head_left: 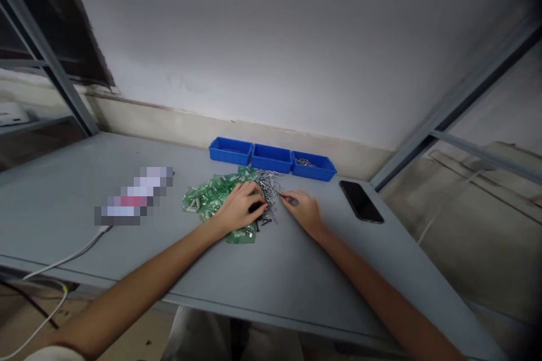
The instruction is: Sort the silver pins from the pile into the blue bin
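Loose silver screws (271,183) lie in a pile on the grey table (169,262), with a few dark screws at its near edge. My left hand (240,206) rests over green plastic bags (212,187) of small parts, its fingers curved around something dark that I cannot make out. At the right edge of the pile, my right hand (302,210) has thumb and forefinger pinched together; whatever is between the tips is too small to name. Behind the pile stand three blue trays: the left (231,157) and middle (271,164) ones, and the right one (314,172), which holds silver screws.
A black phone (361,202) lies at the right. On the left is a pixelated device (135,194) with a white cable (70,261) running over the front edge. A wall stands behind the trays, and grey metal posts rise at both sides.
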